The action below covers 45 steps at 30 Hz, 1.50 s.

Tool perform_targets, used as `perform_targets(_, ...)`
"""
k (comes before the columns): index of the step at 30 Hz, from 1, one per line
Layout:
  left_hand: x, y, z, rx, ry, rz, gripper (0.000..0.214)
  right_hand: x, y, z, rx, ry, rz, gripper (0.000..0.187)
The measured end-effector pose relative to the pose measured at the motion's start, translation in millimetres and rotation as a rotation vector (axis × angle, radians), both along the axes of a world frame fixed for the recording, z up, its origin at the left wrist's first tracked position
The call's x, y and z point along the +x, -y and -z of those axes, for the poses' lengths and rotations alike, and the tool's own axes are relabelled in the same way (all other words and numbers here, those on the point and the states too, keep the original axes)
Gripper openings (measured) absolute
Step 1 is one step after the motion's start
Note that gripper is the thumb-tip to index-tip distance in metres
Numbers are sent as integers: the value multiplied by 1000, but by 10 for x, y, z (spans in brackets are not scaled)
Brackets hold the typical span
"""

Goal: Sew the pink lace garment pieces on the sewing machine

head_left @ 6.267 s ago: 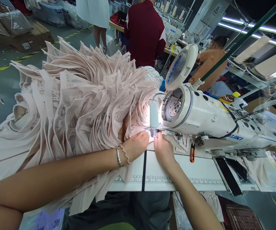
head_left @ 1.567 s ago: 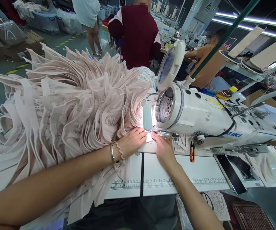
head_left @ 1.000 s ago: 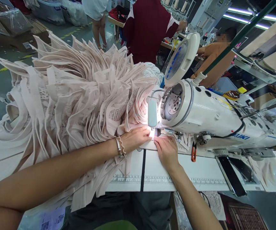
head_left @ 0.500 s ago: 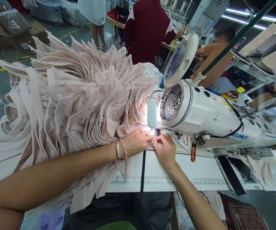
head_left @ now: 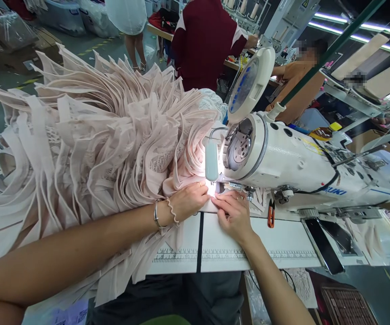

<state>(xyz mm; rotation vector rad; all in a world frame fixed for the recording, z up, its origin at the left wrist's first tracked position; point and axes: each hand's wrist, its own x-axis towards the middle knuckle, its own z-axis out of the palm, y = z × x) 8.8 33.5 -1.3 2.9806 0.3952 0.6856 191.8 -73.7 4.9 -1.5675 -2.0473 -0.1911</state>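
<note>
A large heap of pale pink lace-trimmed garments is bunched over the left of the sewing machine table. At its right edge my left hand is closed on the pink fabric just in front of the needle area. My right hand lies with fingers stretched out towards the left hand, its fingertips on the cloth under the lamp glare. The white sewing machine reaches in from the right, its round head above both hands. A small light-green lamp hangs by the needle, which is lost in the brightness.
Orange-handled thread snips and a phone lie right of my hands. A printed ruler runs along the table's front edge. Behind the machine stands a person in a maroon top; another in orange is further right.
My right hand has gone from a pinch at the needle to outstretched fingers on the cloth. My left hand has drawn slightly left and keeps its grip. The whole view has shifted a little.
</note>
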Motion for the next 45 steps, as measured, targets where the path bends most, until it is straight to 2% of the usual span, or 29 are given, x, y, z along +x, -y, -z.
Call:
perform_targets(4,-78,-2,-1,-70,28,-14,20,17,-23,-3,-45,-56,23,41)
perform_targets(8,-123,-3,45,-45,-14,17,27,22,-23,26,-78,-74,57,42)
perform_targets(13,-115,-1,58,-58,-61,-4,33,24,-23,60,-69,-72,32,42)
perform_targets(17,-103,-10,46,-70,-53,-8,35,36,-29,49,-97,-46,32,42)
perform_targets(24,-40,-26,40,-47,-46,-45,22,32,-54,30,-108,34,38,44)
perform_targets(29,-6,-2,-18,-54,-46,-97,21,29,-92,20,-171,78,61,47)
perform_targets(35,-1,15,-88,27,-56,-105,22,61,-146,14,-242,109,67,50)
perform_targets(45,40,15,-59,83,-105,-195,21,102,-180,83,-267,237,73,64)
